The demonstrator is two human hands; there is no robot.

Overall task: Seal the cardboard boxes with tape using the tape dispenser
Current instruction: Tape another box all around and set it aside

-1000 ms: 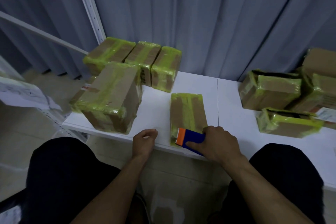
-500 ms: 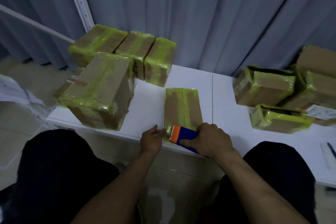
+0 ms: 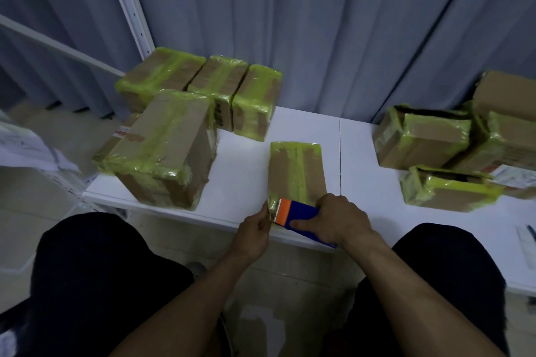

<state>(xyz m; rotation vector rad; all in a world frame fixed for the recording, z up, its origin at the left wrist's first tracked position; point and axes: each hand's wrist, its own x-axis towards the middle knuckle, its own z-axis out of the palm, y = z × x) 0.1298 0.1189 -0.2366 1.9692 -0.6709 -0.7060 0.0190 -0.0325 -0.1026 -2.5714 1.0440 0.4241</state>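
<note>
- Head view: a flat, oblong cardboard box point(image 3: 295, 165) lies at the near edge of the smooth white desk point(image 3: 246, 180), striped lengthwise with glossy yellow-green tape point(image 3: 295, 182).
- The right hand point(image 3: 339, 219) has its fingers curled round the tape dispenser point(image 3: 297, 213) — blue plastic body, orange head, toothed blade — at the box's near end.
- The left hand point(image 3: 255, 233) pinches crinkled tape at the box's near left corner, fingers together.
- Bulkier taped boxes point(image 3: 165, 151) stand left; gaping boxes point(image 3: 423, 142) right.
</note>
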